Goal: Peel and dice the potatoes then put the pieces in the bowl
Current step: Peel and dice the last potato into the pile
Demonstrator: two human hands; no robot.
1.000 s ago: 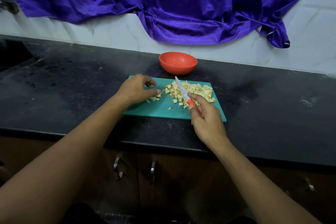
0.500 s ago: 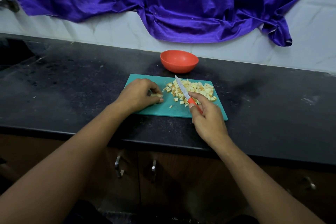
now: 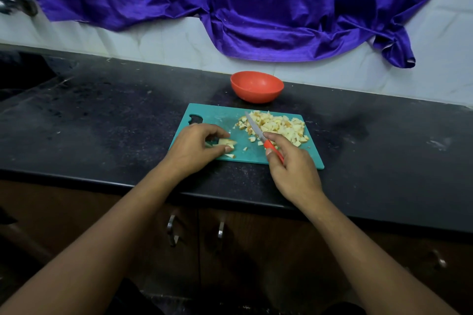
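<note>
Dicing step: judged best done with the left hand point(image 3: 194, 151) tucked back from the knife point(image 3: 256, 128) while the last potato chunk point(image 3: 226, 142) is cut to match the diced pile point(image 3: 279, 125).
Left hand: fingers and thumb curled, pinching that chunk on the cutting board point(image 3: 217, 115).
Right hand point(image 3: 291, 169): wrapped round the knife's red handle, blade slanting over the board.
Diced pile: board's far right, beside the blade.
Bowl point(image 3: 257, 87): on the table point(image 3: 102, 123) just behind the board; no pieces visible inside.
</note>
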